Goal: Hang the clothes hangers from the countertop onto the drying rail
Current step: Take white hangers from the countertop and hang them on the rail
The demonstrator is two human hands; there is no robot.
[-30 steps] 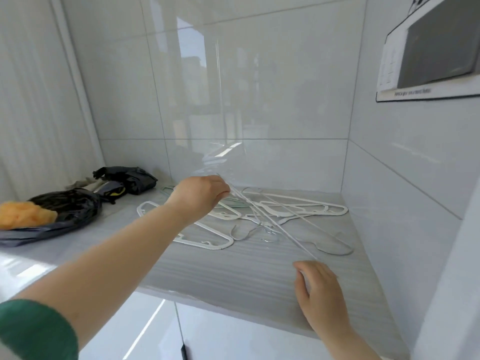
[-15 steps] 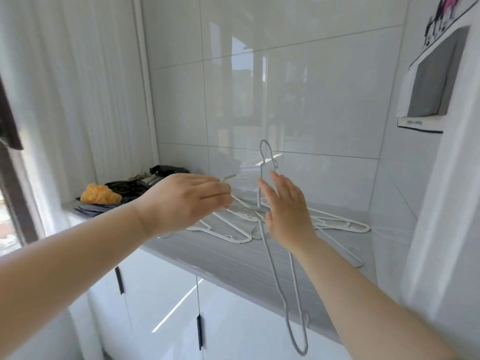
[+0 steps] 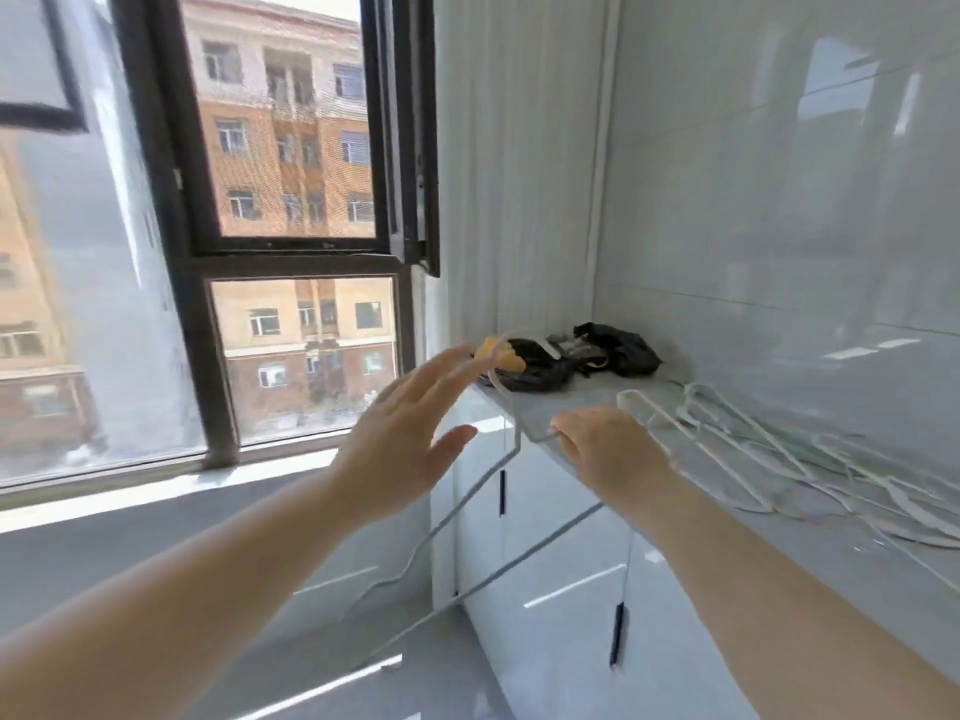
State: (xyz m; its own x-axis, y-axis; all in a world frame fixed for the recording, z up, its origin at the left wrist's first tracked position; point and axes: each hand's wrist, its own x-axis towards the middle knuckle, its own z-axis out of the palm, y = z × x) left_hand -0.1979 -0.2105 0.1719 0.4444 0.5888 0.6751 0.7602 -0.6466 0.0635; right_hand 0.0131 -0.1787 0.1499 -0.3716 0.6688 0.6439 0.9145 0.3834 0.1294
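Observation:
My right hand [image 3: 608, 449] grips a thin white wire hanger [image 3: 467, 501] near its neck, and the hanger hangs in the air in front of the cabinet with its hook up near my left fingertips. My left hand [image 3: 405, 433] is spread flat with straight fingers just left of the hook, holding nothing. Several more white hangers [image 3: 789, 454] lie tangled on the grey countertop [image 3: 831, 558] to the right. No drying rail is in view.
Black bags [image 3: 613, 350] and an orange bundle [image 3: 501, 356] sit at the countertop's far end by the wall. A dark-framed window [image 3: 291, 241] fills the left, with a sill below. White cabinet doors [image 3: 566, 589] with dark handles stand under the counter.
My view has swung left from the tiled corner toward the window. My left hand has let go of the hanger and spread flat; my right hand now holds the hanger away from the counter.

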